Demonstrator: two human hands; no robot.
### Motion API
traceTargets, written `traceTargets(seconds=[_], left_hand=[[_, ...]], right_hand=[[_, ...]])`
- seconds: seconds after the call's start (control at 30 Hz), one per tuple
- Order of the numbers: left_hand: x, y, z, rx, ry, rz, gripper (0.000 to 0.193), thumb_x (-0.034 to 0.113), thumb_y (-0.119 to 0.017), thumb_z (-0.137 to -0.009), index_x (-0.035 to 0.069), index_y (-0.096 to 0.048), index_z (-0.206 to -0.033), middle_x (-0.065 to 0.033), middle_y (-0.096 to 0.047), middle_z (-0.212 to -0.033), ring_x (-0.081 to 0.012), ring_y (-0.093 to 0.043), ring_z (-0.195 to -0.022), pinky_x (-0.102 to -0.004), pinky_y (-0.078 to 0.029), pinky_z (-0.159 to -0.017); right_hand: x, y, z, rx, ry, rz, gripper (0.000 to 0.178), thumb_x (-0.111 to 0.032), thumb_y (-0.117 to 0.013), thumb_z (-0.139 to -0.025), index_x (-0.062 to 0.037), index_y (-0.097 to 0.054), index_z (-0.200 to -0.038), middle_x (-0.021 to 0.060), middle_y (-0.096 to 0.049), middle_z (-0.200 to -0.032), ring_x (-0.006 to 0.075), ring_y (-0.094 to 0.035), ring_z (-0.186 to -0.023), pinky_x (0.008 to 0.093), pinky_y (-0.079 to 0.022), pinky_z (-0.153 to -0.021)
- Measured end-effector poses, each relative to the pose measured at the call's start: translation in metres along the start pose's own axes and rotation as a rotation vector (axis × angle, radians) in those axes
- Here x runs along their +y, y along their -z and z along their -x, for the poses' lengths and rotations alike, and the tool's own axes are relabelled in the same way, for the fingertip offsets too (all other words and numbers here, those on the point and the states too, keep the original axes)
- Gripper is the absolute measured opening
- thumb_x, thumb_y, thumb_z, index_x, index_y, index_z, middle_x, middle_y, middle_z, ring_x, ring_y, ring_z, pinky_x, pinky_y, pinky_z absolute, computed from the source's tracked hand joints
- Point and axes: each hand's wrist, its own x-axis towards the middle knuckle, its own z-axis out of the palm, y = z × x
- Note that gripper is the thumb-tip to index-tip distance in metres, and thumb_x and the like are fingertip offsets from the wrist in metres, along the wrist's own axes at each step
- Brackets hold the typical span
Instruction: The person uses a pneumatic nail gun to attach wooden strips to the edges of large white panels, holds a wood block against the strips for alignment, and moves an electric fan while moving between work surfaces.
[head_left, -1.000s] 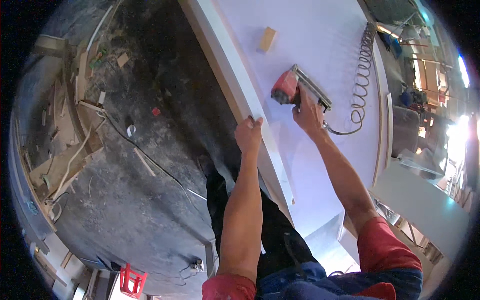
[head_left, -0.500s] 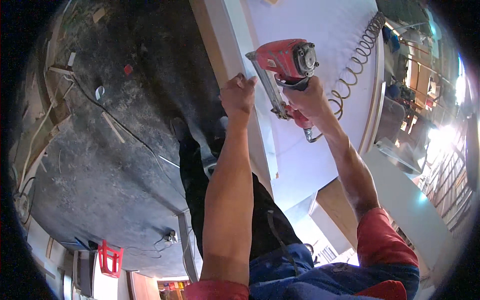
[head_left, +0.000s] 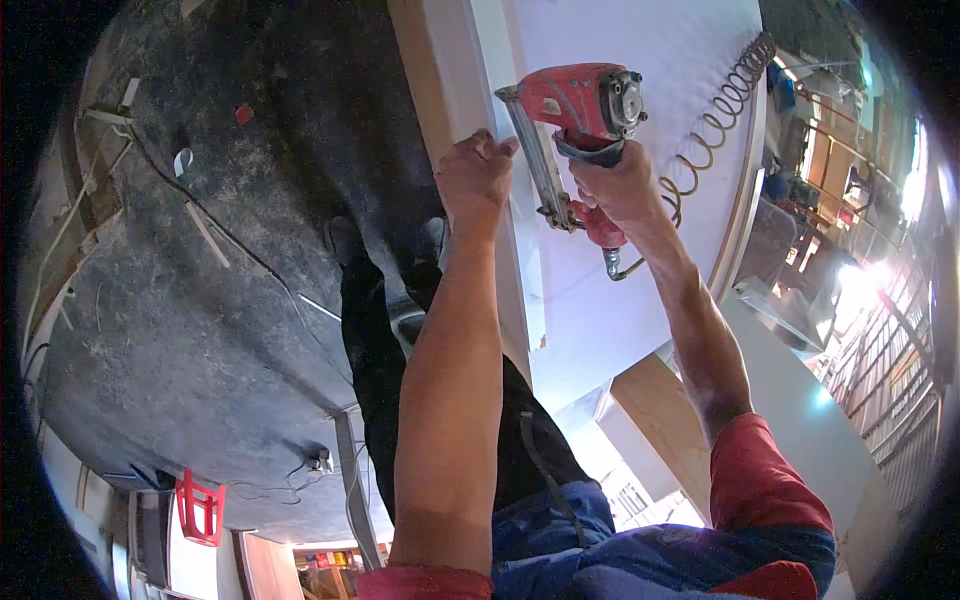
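Observation:
A red pneumatic nail gun (head_left: 580, 100) is in my right hand (head_left: 618, 182), its fingers wrapped round the handle. The gun's nose rests at or just above the white edging strip of a large white panel (head_left: 640, 300); I cannot tell whether it touches. A coiled air hose (head_left: 705, 140) runs from the gun's tail end over the panel. My left hand (head_left: 474, 178) is closed over a long wooden strip (head_left: 428, 70) along the panel's left edge, just left of the gun. Its fingertips are partly hidden.
On the dark floor (head_left: 150, 330) to the left lie a cable, wood offcuts and scraps. A red stool (head_left: 202, 508) stands at the lower left. A bare wood panel (head_left: 655, 420) and a pale board (head_left: 800, 390) lie at the lower right.
The nail gun has moved slightly up and to the right in the picture, its nose still by the panel's edging. My left hand keeps its grip, and the view has shifted a little.

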Motion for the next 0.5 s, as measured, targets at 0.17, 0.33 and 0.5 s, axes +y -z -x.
traceTargets(seconds=[0.17, 0.33, 0.5], left_hand=[[-0.001, -0.002, 0.000, -0.010, 0.003, 0.064, 0.046, 0.050, -0.069, -0.080, 0.005, -0.063, -0.075, -0.0216, -0.063, -0.072, -0.0419, -0.062, -0.071, -0.0464, -0.048, -0.066], [0.003, 0.000, -0.002, -0.107, 0.144, -0.103, 0.035, 0.044, -0.070, -0.080, 0.009, -0.070, -0.087, -0.0193, -0.070, -0.086, -0.0387, -0.068, -0.088, -0.0471, -0.052, -0.079], [0.004, -0.004, -0.002, -0.048, 0.106, -0.012, 0.038, 0.045, -0.071, -0.080, 0.007, -0.067, -0.083, -0.0199, -0.067, -0.083, -0.0399, -0.066, -0.080, -0.0465, -0.051, -0.073]], right_hand=[[0.001, -0.003, 0.002, 0.026, 0.039, 0.040, 0.027, -0.014, -0.066, -0.080, 0.0015, -0.068, -0.102, 0.0038, -0.062, -0.064, 0.0091, -0.058, -0.054, 0.0284, -0.047, -0.048], [-0.007, -0.009, 0.009, 0.047, -0.019, 0.048, 0.021, -0.014, -0.066, -0.080, 0.0025, -0.066, -0.094, 0.0040, -0.061, -0.063, 0.0098, -0.058, -0.054, 0.0295, -0.047, -0.048], [0.001, -0.004, 0.005, 0.031, 0.020, 0.051, 0.017, -0.014, -0.065, -0.081, 0.0027, -0.063, -0.083, 0.0043, -0.060, -0.060, 0.0103, -0.057, -0.052, 0.0296, -0.047, -0.046]])
